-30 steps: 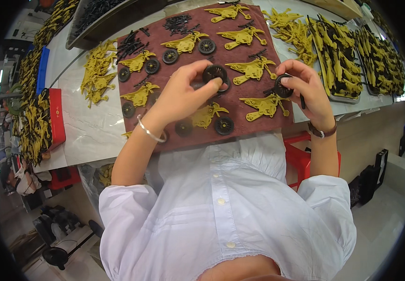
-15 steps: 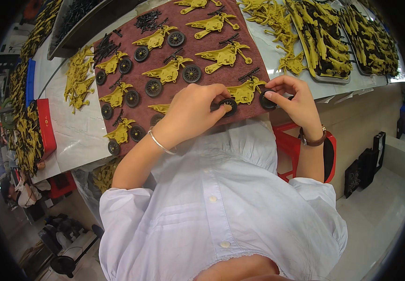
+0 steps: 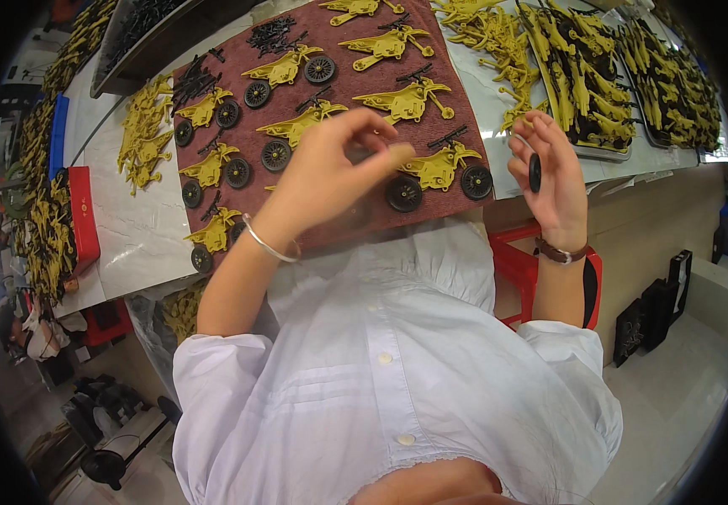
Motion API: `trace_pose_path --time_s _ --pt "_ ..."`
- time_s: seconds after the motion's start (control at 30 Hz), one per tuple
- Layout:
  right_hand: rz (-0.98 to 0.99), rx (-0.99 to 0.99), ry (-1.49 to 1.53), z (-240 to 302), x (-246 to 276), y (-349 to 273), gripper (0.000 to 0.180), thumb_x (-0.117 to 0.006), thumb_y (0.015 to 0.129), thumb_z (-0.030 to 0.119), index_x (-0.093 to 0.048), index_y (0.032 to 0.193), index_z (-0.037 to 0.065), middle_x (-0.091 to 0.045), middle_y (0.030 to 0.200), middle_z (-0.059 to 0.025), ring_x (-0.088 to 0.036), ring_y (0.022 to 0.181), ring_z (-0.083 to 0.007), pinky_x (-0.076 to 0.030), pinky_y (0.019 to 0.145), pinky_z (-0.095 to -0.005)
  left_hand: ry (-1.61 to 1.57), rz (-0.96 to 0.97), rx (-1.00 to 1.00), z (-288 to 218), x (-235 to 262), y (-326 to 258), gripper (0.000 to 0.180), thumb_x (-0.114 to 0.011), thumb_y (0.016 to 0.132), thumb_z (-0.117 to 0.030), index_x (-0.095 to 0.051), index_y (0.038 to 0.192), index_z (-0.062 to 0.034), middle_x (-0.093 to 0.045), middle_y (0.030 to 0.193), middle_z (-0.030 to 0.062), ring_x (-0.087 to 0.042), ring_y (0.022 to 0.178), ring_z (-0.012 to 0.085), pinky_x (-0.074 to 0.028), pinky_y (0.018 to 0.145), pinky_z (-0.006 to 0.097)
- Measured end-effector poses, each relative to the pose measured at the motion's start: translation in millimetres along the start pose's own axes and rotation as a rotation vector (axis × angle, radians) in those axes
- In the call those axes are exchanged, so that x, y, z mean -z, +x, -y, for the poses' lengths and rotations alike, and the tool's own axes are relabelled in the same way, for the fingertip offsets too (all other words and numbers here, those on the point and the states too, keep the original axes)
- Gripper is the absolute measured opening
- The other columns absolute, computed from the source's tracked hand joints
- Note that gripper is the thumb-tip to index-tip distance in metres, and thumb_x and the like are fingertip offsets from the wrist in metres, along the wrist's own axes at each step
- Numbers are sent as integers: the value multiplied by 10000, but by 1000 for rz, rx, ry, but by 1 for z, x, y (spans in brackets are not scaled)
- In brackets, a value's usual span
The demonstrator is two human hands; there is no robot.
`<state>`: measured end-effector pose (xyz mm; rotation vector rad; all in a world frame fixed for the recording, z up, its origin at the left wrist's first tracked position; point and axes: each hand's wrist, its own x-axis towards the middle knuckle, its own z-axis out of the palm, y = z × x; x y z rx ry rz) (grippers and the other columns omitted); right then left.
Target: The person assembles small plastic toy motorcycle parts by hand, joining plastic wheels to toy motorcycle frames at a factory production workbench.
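My right hand (image 3: 561, 189) is raised off the towel's right edge with a black wheel (image 3: 535, 172) held edge-on against its curled fingers. Over the middle of the towel hovers my left hand (image 3: 326, 172), blurred, thumb and index finger apart with nothing visible between them. Just right of it lies a yellow toy motorcycle body (image 3: 438, 168) with a black wheel (image 3: 403, 194) at its left end and another wheel (image 3: 476, 182) at its right. A thin black part (image 3: 448, 137) rests above that body. My left hand partly covers a neighbouring body (image 3: 301, 126).
A reddish towel (image 3: 444, 203) carries rows of yellow bodies, some with wheels beside them. Loose yellow parts (image 3: 143, 139) lie left; black parts (image 3: 271, 36) are piled on the towel. Trays of yellow-and-black pieces (image 3: 587, 76) stand at right. A red stool (image 3: 511, 261) is below the table.
Both hands have lifted away from the two wheels at the nearest right body. My left hand moved left; my right moved up and right, with a wheel now showing in it.
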<state>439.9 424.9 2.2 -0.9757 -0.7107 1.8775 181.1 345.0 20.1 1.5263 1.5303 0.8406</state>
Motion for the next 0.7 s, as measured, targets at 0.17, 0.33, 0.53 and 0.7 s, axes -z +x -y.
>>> trace_pose_path --time_s 0.17,0.33,0.53,0.7 --pt "130 -165 324 -1 -7 19 228 -531 833 -13 -500 1054 31 -505 1077 -146 -514 923 -219 -485 767 -320 -981 141 301 14 31 14 334 -442 983 -228 -560 1153 33 -667 993 185 -626 746 169 -442 519 205" --pt "297 300 -419 -11 -27 46 420 -677 762 -52 -514 1146 5 -532 1103 -82 -550 986 -143 -481 868 -269 -1008 93 259 16 34 9 306 -422 979 -178 -500 1175 44 -579 1211 244 -637 950 213 -496 639 230" --pt "368 317 -754 -15 -24 71 317 -707 759 3 -623 1064 0 -612 1106 -53 -574 988 -128 -488 865 -269 -867 29 265 18 39 6 259 -493 949 -85 -492 1187 19 -542 1278 196 -601 1106 224 -512 733 226" --pt "378 198 -961 -8 -29 72 315 -695 771 5 -628 1078 8 -621 1137 -68 -586 1015 -131 -492 868 -260 -204 156 284 17 54 7 338 -536 950 -127 -481 1281 -89 -518 1331 79 -571 1155 233 -511 854 210"
